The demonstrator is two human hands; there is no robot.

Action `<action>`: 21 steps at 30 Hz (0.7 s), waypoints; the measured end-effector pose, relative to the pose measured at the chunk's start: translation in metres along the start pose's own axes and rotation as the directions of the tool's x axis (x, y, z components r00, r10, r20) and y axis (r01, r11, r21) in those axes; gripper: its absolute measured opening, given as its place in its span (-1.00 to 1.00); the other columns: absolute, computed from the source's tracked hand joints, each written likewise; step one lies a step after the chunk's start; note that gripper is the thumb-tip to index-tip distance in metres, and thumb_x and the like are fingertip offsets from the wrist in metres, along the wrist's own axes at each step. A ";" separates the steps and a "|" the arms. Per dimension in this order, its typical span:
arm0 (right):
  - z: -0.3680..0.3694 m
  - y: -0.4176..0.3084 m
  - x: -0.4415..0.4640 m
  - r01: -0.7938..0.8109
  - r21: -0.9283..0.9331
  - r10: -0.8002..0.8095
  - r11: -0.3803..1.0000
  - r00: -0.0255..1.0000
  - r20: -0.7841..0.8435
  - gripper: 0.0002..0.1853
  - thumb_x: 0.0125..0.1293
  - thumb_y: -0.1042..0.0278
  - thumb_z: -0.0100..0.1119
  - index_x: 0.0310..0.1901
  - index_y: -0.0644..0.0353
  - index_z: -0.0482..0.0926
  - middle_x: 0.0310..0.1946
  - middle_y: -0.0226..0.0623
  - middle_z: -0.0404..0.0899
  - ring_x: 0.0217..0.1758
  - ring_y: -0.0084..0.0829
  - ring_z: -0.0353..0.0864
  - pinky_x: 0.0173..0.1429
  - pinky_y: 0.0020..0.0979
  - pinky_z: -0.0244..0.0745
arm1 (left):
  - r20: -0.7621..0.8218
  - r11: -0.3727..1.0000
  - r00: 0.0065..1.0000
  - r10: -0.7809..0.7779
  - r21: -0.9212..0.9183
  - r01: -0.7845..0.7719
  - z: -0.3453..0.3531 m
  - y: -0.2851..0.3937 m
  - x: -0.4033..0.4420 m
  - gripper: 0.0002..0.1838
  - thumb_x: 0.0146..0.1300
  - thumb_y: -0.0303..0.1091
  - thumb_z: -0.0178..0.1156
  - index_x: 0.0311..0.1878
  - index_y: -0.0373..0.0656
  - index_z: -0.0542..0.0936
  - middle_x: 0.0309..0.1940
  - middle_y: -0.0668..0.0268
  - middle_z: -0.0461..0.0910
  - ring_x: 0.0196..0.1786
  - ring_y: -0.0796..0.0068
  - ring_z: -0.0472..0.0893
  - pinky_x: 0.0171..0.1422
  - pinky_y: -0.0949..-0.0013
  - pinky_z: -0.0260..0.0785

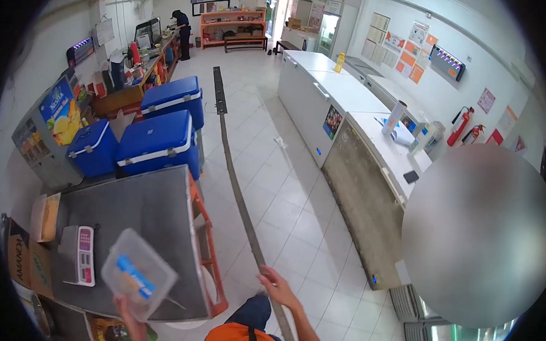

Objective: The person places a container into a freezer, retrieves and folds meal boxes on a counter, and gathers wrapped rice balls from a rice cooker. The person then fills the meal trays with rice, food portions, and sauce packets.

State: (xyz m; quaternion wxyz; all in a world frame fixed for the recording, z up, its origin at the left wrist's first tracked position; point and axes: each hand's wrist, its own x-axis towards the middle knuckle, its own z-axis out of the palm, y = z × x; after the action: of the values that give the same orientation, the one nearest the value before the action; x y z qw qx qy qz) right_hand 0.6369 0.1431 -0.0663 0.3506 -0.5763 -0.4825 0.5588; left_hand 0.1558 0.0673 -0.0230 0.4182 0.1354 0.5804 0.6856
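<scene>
My left hand [124, 309] grips the lower left edge of a clear plastic container [138, 274] with a blue label, held above the grey-topped table [157, 226]. My right hand [278, 288] is beside a long grey strip [242, 205] that runs up the view to a dark perforated end; its fingers are bent, with nothing plainly between them. Left of the container, a white scale [85, 255] with pink keys rests on the table.
Blue cooler boxes [157, 136] stand beyond the table. White chest freezers [348, 92] line the right side, with bottles and a phone [410, 176] on top. A person [181, 35] stands at the far left counter. A blurred patch covers the right side.
</scene>
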 end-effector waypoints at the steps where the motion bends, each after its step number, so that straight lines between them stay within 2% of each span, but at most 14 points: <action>1: -0.007 -0.022 0.031 0.001 0.173 -0.015 0.985 0.997 0.075 -0.30 0.54 0.02 0.17 0.54 0.16 0.21 0.17 -0.09 0.65 0.23 -0.29 0.63 0.29 -0.31 0.51 | 0.093 1.000 0.996 -0.005 -0.001 0.006 0.055 -0.018 0.006 -0.38 0.46 -0.19 0.20 0.49 -0.03 0.23 0.33 0.19 0.41 0.36 0.18 0.44 0.35 0.03 0.40; 3: -0.036 -0.053 0.095 -0.085 0.336 0.018 0.938 0.980 0.196 -0.19 0.52 -0.05 0.17 0.60 0.13 0.05 0.19 -0.11 0.63 0.26 -0.29 0.59 0.33 -0.31 0.46 | 0.167 0.996 0.982 -0.092 0.018 0.091 0.181 -0.051 0.012 -0.40 0.45 -0.30 0.20 0.48 -0.05 0.23 0.32 0.16 0.41 0.30 0.21 0.49 0.30 0.07 0.45; 5: -0.100 -0.056 0.147 -0.192 0.391 0.067 0.900 0.948 0.312 -0.05 0.50 -0.13 0.18 0.65 0.10 -0.14 0.27 -0.10 0.56 0.31 -0.33 0.52 0.36 -0.29 0.41 | 0.485 0.993 0.867 -0.114 0.082 0.085 0.282 -0.114 0.032 -0.39 0.42 -0.37 0.23 0.46 -0.05 0.23 0.27 0.16 0.44 0.21 0.33 0.54 0.22 0.17 0.51; 7: -0.178 -0.064 0.186 -0.192 0.106 0.163 0.976 0.957 0.241 -0.04 0.48 -0.11 0.21 0.64 0.16 -0.11 0.27 -0.11 0.55 0.31 -0.35 0.51 0.36 -0.31 0.40 | 0.655 0.961 0.732 -0.186 0.277 -0.004 0.384 -0.172 0.049 -0.40 0.39 -0.46 0.22 0.42 -0.06 0.23 0.17 0.15 0.51 0.09 0.44 0.60 0.11 0.27 0.56; 9: -0.248 -0.024 0.230 -0.002 0.355 -0.005 0.935 1.000 0.019 0.06 0.25 -0.02 0.51 0.55 0.37 0.07 0.11 -0.06 0.64 0.20 -0.33 0.61 0.28 -0.31 0.49 | 0.742 0.936 0.643 -0.189 0.334 -0.110 0.502 -0.226 0.052 -0.35 0.37 -0.38 0.33 0.41 -0.06 0.20 0.03 0.18 0.57 0.01 0.46 0.63 0.05 0.29 0.58; 10: -0.293 -0.010 0.241 -0.127 0.422 0.127 0.898 0.991 0.028 -0.13 0.38 0.17 0.40 0.54 0.32 0.12 0.34 -0.13 0.48 0.38 -0.32 0.48 0.41 -0.24 0.42 | 0.708 0.869 0.580 -0.403 0.495 -0.001 0.559 -0.247 0.057 -0.32 0.37 -0.32 0.37 0.41 -0.12 0.19 0.06 0.15 0.57 0.09 0.42 0.63 0.12 0.27 0.57; 11: -0.329 -0.039 0.239 -0.160 0.299 0.188 0.941 0.980 -0.069 -0.22 0.37 -0.12 0.25 0.42 0.32 0.40 0.33 -0.11 0.50 0.42 -0.23 0.41 0.52 -0.25 0.23 | 0.763 0.867 0.499 -0.412 0.496 -0.043 0.608 -0.293 0.068 -0.30 0.37 -0.30 0.38 0.41 -0.16 0.17 0.09 0.15 0.56 0.17 0.34 0.60 0.19 0.23 0.56; 12: -0.364 -0.065 0.240 -0.251 0.184 0.287 0.950 0.935 -0.208 -0.35 0.43 -0.03 0.20 0.34 0.35 0.46 0.28 -0.07 0.52 0.35 -0.32 0.45 0.45 -0.24 0.31 | 0.828 0.887 0.416 -0.376 0.452 -0.097 0.662 -0.319 0.068 -0.25 0.35 -0.28 0.41 0.43 -0.17 0.17 0.10 0.11 0.54 0.21 0.28 0.58 0.24 0.20 0.54; 14: -0.432 -0.070 0.261 -0.271 0.148 0.306 0.951 0.888 -0.342 -0.37 0.45 -0.01 0.20 0.33 0.36 0.46 0.28 -0.04 0.51 0.33 -0.27 0.47 0.40 -0.24 0.36 | 0.769 0.772 0.214 -0.603 0.630 -0.087 0.780 -0.325 0.061 -0.18 0.38 -0.12 0.38 0.50 -0.10 0.10 0.28 0.14 0.42 0.24 0.37 0.54 0.28 0.23 0.47; 15: -0.460 -0.066 0.270 -0.280 0.139 0.313 0.950 0.857 -0.410 -0.38 0.46 0.00 0.20 0.32 0.37 0.47 0.28 -0.03 0.51 0.31 -0.25 0.48 0.38 -0.24 0.39 | 0.724 0.724 0.102 -0.682 0.688 -0.046 0.833 -0.341 0.070 -0.14 0.40 0.02 0.32 0.54 -0.07 0.05 0.29 0.14 0.41 0.22 0.33 0.55 0.27 0.21 0.48; 16: -0.487 -0.057 0.279 -0.242 0.249 0.333 0.938 0.831 -0.446 -0.38 0.45 0.01 0.21 0.33 0.37 0.46 0.28 -0.02 0.51 0.30 -0.22 0.49 0.36 -0.23 0.40 | 0.665 0.665 -0.017 -0.746 0.746 -0.011 0.882 -0.358 0.081 -0.09 0.41 0.15 0.26 0.58 -0.04 0.00 0.31 0.14 0.40 0.21 0.30 0.57 0.26 0.18 0.49; 18: -0.536 -0.039 0.317 -0.117 0.456 0.371 0.882 0.768 -0.521 -0.37 0.44 0.04 0.24 0.34 0.37 0.44 0.28 -0.01 0.50 0.28 -0.18 0.50 0.33 -0.21 0.43 | 0.661 0.660 -0.015 -0.750 0.750 0.049 0.977 -0.393 0.108 -0.02 0.42 0.37 0.09 0.62 0.03 -0.12 0.33 0.12 0.40 0.20 0.23 0.58 0.21 0.10 0.53; 21: -0.588 -0.051 0.384 -0.028 0.526 0.421 0.850 0.634 -0.648 -0.34 0.41 0.09 0.32 0.37 0.37 0.39 0.30 -0.04 0.49 0.29 -0.17 0.49 0.32 -0.18 0.43 | 0.681 0.686 0.128 -0.721 0.728 -0.009 1.124 -0.435 0.169 0.06 0.38 0.43 0.08 0.62 -0.01 -0.20 0.34 0.08 0.41 0.19 0.21 0.60 0.14 0.08 0.56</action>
State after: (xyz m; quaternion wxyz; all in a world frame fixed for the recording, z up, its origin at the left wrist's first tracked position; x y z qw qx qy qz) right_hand 1.1716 0.6007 -0.0596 0.5691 -0.7074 -0.0682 0.4135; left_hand 0.9877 0.9472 -0.1436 0.7770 0.4851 0.3865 0.1074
